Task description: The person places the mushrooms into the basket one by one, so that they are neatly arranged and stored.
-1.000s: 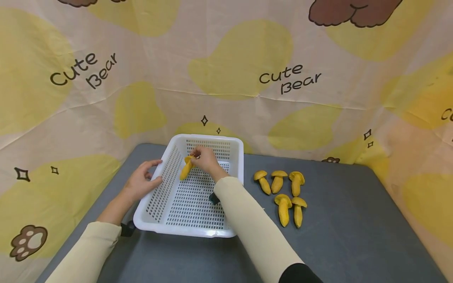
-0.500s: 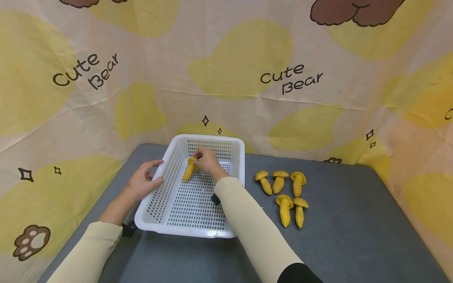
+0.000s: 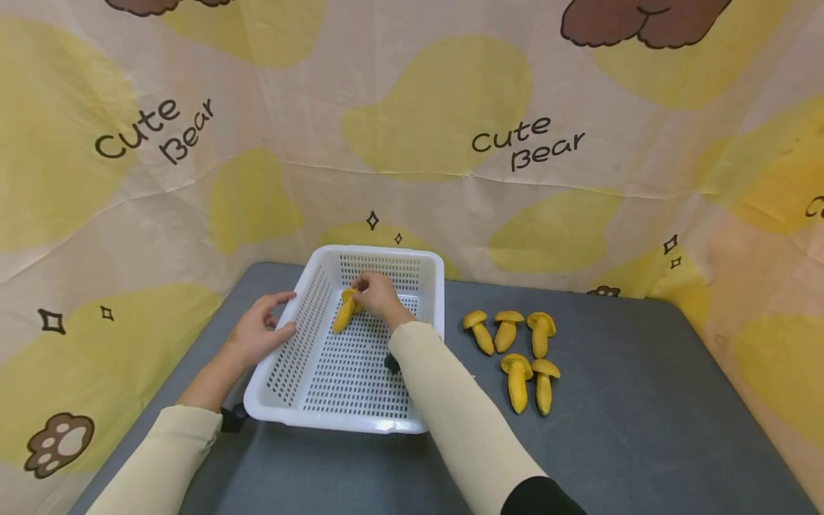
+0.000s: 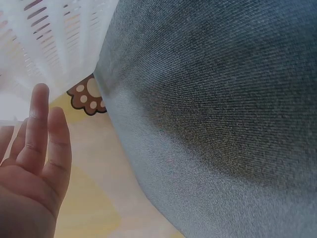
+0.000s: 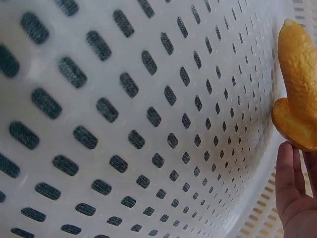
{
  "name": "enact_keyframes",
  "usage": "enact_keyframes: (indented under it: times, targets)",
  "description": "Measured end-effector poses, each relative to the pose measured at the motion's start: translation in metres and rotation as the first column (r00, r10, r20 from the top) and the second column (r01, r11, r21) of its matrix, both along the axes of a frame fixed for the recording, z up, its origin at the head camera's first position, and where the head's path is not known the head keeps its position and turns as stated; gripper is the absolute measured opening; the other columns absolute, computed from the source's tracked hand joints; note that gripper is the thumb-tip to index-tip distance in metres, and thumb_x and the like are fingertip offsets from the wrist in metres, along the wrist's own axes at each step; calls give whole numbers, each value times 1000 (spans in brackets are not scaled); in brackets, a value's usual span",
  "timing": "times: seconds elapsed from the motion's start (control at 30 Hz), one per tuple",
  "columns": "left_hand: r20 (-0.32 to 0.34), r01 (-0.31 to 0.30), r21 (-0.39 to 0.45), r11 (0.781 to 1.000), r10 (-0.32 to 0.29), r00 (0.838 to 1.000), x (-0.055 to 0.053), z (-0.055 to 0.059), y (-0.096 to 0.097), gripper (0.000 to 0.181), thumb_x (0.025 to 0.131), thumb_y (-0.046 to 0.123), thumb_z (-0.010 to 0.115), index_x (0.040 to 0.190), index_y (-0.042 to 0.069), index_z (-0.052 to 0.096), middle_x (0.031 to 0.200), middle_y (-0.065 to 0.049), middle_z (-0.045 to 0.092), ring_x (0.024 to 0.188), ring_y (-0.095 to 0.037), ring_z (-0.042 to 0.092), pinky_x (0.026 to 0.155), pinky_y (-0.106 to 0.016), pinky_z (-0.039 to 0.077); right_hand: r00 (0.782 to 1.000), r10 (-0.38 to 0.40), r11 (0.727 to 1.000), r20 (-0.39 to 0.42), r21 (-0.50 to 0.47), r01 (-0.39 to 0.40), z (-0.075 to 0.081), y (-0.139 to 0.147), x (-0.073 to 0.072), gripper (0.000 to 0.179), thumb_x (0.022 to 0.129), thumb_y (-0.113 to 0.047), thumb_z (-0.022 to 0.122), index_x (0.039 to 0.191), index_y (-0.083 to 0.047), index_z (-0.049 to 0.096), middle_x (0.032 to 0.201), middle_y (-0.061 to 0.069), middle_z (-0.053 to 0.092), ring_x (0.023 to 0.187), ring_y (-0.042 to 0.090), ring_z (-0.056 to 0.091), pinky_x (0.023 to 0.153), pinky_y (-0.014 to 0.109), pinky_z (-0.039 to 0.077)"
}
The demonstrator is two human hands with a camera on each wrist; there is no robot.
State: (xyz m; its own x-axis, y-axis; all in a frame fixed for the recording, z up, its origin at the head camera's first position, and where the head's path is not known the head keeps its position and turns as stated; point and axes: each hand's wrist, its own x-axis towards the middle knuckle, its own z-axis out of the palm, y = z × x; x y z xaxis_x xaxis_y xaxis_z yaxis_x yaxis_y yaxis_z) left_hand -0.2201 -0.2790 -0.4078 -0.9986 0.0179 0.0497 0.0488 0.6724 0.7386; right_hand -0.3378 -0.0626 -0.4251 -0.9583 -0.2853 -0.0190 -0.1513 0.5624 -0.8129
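Note:
A yellow mushroom (image 3: 344,317) lies slantwise in a white perforated plastic basket (image 3: 270,411), toward its back left. My right hand (image 3: 378,295) reaches in over the basket and pinches the mushroom at its cap, stem pointing toward the front left. In the right wrist view the fingertips (image 5: 286,153) meet the cap's edge, and part of the mushroom is cut off by the frame. My left hand (image 3: 254,332) is at the basket's left rim, its fingertips and thumb tip against the outside; the left wrist view shows its fingers fairly straight beside the slotted wall.
Several more yellow mushrooms (image 3: 517,383) lie in two rows on the dark grey table (image 3: 618,400), right of the basket. A printed cloth (image 3: 412,129) with bear lettering hangs behind and at the sides. My right sleeve (image 3: 457,400) crosses the basket's front right rim.
My right hand has shifted slightly right and down with the mushroom over the past second, and has stayed nearly still since half a second ago. The left hand has kept its place.

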Motion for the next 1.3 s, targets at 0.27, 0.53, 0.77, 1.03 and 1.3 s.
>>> enact_keyframes:
  times: [0.27, 0.53, 0.77, 1.03, 1.3]
  targets:
    - [-20, 17, 10, 1000, -17, 1000, 1, 1, 1, 61, 88, 13, 59, 145, 8, 38, 125, -19, 43, 72, -20, 65, 54, -31, 58, 1000, 3, 1000, 13, -7, -3, 1, 2, 0, 14, 92, -11, 63, 105, -13, 67, 107, 3, 62, 92, 15, 57, 80, 24, 55]
    - [12, -3, 19, 1000, 3, 1000, 4, 1, 2, 61, 89, 15, 60, 146, 10, 36, 124, -18, 44, 72, -20, 65, 55, -32, 59, 1000, 0, 1000, 24, 15, -1, 1, 1, 3, 13, 92, -12, 63, 105, -12, 66, 106, 2, 61, 91, 14, 57, 80, 23, 55]
    - [8, -3, 14, 1000, 3, 1000, 3, 2, 2, 61, 90, 14, 59, 146, 9, 36, 127, -19, 43, 72, -20, 65, 55, -31, 59, 1000, 5, 999, -14, 40, -5, 1, 0, 2, 12, 92, -13, 62, 103, -14, 67, 107, 2, 61, 95, 16, 56, 81, 26, 54]
    - [-4, 0, 3, 1000, 0, 1000, 3, 1, 0, 61, 89, 13, 59, 146, 8, 37, 129, -19, 43, 74, -21, 66, 55, -31, 59, 1000, 7, 999, -16, 52, -7, 5, 0, 5, 17, 91, -15, 64, 108, -14, 67, 112, 4, 62, 99, 17, 56, 85, 30, 54]
    - [7, -6, 11, 1000, 6, 1000, 4, 2, 1, 61, 89, 14, 59, 146, 9, 37, 128, -19, 43, 73, -20, 66, 55, -32, 59, 1000, -3, 1000, -4, 18, 3, 11, 0, 8, 18, 91, -18, 65, 109, -16, 67, 119, 5, 62, 98, 17, 56, 83, 28, 55]
